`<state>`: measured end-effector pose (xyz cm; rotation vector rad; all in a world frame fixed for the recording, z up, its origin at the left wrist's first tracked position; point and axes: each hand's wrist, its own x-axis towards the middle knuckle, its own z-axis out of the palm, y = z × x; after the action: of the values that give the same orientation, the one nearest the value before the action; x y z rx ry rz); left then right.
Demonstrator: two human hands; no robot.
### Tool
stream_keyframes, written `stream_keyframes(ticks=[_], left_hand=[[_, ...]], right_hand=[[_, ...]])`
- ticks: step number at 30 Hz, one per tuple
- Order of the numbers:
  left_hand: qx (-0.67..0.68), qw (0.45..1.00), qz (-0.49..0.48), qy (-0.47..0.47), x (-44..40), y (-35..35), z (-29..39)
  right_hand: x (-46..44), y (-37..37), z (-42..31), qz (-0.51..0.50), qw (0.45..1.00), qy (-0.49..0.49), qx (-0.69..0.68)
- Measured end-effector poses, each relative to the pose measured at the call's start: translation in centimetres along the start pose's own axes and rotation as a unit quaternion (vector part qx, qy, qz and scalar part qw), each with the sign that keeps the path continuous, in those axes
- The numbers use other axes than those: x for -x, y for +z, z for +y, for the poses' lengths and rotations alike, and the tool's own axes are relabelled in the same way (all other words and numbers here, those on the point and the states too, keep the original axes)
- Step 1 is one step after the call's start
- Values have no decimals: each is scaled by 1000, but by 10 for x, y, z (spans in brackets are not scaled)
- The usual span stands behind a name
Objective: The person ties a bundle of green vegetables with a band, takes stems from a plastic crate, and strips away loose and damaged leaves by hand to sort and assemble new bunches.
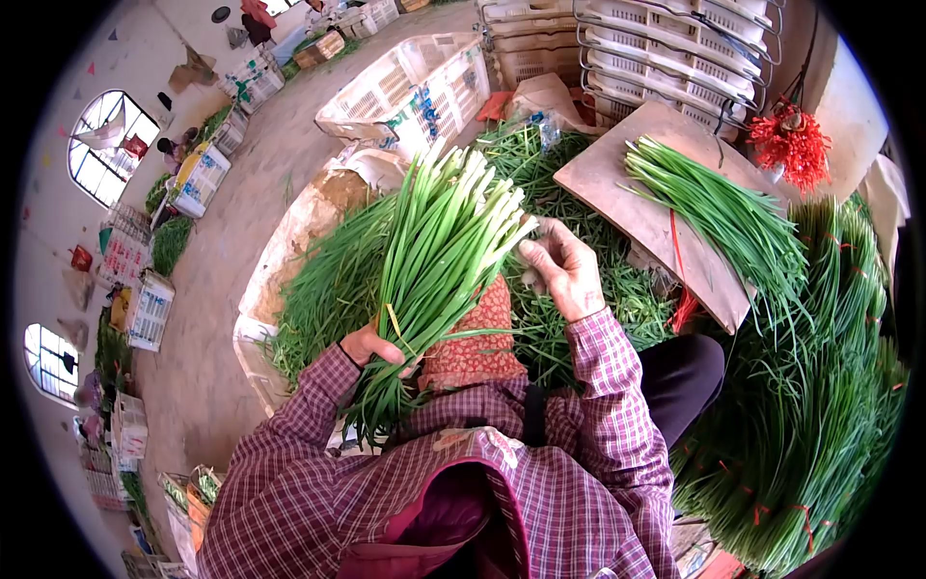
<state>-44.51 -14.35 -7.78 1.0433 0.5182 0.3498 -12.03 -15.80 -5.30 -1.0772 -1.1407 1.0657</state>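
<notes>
The left hand (pixel 374 345) grasps a bunch of garlic chives (pixel 431 253), its pale ends fanned upward above the lap. The right hand (pixel 565 267) has fingers and thumb pinched together at those ends; whether it grips a stem cannot be told.

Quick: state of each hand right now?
Left hand: closed, holding the green stalks.
Right hand: fingers bent at their pale ends; whether it pinches any cannot be told.

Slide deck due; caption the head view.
Left hand grips a bunch of green stalks; right hand at its pale ends.
</notes>
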Motion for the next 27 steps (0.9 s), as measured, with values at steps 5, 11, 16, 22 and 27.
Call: stream_keyframes(ticks=[5,11,16,22,27], left_hand=[[22,999,-31,-17,2,-4,0],[27,999,-40,-20,0,-13,-9],[37,998,-43,-34,-1,-9,-10],[30,997,-73,-18,-3,-9,-11],[52,997,-54,-20,0,-2,-6]], right_hand=[[-4,-37,-10,170,980,-89,49],[7,-22,-4,123,979,-117,112],[16,23,-31,10,995,-53,79],[19,40,-15,-33,998,-23,56],[19,35,-16,19,995,-39,94]])
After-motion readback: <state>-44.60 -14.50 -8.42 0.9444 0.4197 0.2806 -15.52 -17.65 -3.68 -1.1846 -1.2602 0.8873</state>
